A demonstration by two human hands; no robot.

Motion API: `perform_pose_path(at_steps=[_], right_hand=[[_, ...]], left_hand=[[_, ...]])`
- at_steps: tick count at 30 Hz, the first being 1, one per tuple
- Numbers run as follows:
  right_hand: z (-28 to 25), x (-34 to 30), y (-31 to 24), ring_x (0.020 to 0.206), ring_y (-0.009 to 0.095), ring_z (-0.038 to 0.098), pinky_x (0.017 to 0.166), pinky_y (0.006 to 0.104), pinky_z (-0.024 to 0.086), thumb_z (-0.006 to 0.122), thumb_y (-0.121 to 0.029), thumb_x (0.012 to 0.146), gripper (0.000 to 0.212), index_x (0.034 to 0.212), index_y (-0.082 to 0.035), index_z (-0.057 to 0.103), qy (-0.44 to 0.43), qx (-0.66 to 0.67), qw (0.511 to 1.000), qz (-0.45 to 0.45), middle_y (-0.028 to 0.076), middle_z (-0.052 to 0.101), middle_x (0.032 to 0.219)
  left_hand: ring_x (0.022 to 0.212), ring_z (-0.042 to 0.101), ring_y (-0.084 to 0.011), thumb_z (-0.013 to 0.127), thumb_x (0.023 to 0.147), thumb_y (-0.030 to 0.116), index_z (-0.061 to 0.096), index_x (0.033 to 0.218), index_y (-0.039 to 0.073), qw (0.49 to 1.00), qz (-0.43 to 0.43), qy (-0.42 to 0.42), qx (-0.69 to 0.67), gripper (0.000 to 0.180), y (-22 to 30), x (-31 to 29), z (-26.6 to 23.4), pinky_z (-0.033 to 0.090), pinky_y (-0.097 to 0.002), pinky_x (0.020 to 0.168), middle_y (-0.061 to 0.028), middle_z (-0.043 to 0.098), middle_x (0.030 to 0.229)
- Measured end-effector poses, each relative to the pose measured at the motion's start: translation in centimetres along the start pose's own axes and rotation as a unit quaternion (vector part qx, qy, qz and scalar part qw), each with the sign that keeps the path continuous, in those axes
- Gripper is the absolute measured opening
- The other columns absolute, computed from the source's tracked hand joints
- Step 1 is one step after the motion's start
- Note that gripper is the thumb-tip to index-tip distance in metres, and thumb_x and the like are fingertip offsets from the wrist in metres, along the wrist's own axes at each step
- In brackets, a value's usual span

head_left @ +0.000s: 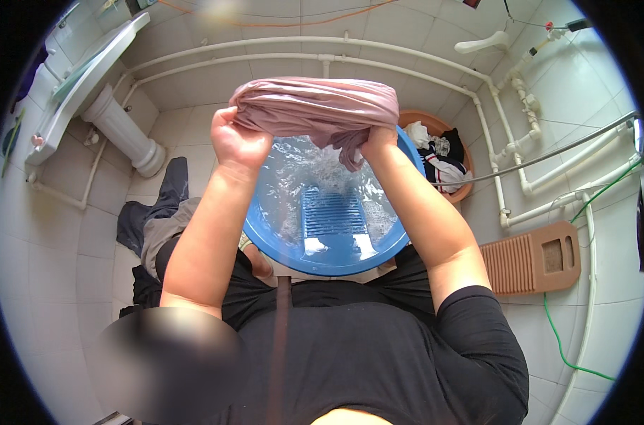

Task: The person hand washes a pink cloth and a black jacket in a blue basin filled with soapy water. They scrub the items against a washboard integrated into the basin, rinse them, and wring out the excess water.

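A wet, dusty-pink garment (315,103) is stretched sideways between my raised hands, gathered into folds, with one end drooping near the right hand. My left hand (238,142) is closed on its left end, the palm side showing. On the other end, my right hand (378,142) grips the cloth, its fingers mostly hidden behind the fabric. Below the garment stands a round blue basin (322,265) of water, the surface rippled and splashing. A ribbed blue washboard (332,212) slopes inside the near part of the basin, partly under water.
An orange basin (467,185) of dark and white clothes sits behind the blue one. At right a brown washboard (531,262) lies by white pipes (499,163) and a green cord (559,340). Grey clothes (159,205) lie on the left floor, near a pedestal sink (116,127).
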State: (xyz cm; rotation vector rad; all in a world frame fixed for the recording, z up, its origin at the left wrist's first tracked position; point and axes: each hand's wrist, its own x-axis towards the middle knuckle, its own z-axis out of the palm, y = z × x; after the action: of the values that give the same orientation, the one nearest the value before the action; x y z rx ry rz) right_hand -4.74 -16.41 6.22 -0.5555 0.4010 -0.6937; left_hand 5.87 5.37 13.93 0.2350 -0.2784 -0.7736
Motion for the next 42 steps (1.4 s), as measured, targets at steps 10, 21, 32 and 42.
perform_pose_path(at_steps=[10,21,32,42], right_hand=[[5.8,-6.7,1.3,0.127,0.02,0.036,0.106,0.0382,0.03,0.024,-0.041,0.097,0.046,0.134,-0.016,0.036,-0.167,0.122,0.972,0.11,0.002,0.037,0.14],[-1.4,-9.9,1.8,0.124,0.021,0.04,0.104,0.0403,0.035,0.036,-0.043,0.094,0.047,0.133,-0.016,0.038,-0.164,0.055,0.948,0.267,0.005,0.039,0.138],[-12.4,-9.6,-0.6,0.114,0.04,0.048,0.091,0.0566,0.043,0.05,-0.044,0.085,0.064,0.135,-0.008,0.031,-0.278,0.06,0.881,0.377,0.022,0.038,0.133],[-7.1,-6.6,2.9,0.067,0.019,0.062,0.063,0.0318,0.051,0.064,-0.012,0.077,0.013,0.083,-0.002,0.057,0.017,-0.098,0.991,0.089,0.01,0.062,0.074]], left_hand=[[0.132,0.023,-0.039,0.035,0.063,0.087,0.021,0.142,0.027,0.935,-0.284,0.185,0.105,0.1,-8.6,-0.9,-7.2,0.018,-0.0771,0.089,-0.0062,0.024,0.147],[0.127,0.036,-0.0303,0.054,0.079,0.058,0.037,0.134,0.01,0.988,-0.148,-0.039,-0.006,0.074,-8.8,-0.9,-10.7,0.03,-0.0456,0.106,-0.0123,0.038,0.138],[0.111,0.053,-0.0266,0.067,0.071,0.055,0.051,0.119,0.009,0.972,-0.176,0.044,0.146,0.069,-6.8,-1.7,-10.1,0.045,-0.041,0.094,-0.0127,0.055,0.118],[0.099,0.058,-0.0246,0.04,0.087,0.04,0.055,0.11,0.003,0.963,-0.131,0.104,0.212,0.046,-9.2,-3.2,-9.2,0.045,-0.0376,0.09,-0.0131,0.059,0.11]])
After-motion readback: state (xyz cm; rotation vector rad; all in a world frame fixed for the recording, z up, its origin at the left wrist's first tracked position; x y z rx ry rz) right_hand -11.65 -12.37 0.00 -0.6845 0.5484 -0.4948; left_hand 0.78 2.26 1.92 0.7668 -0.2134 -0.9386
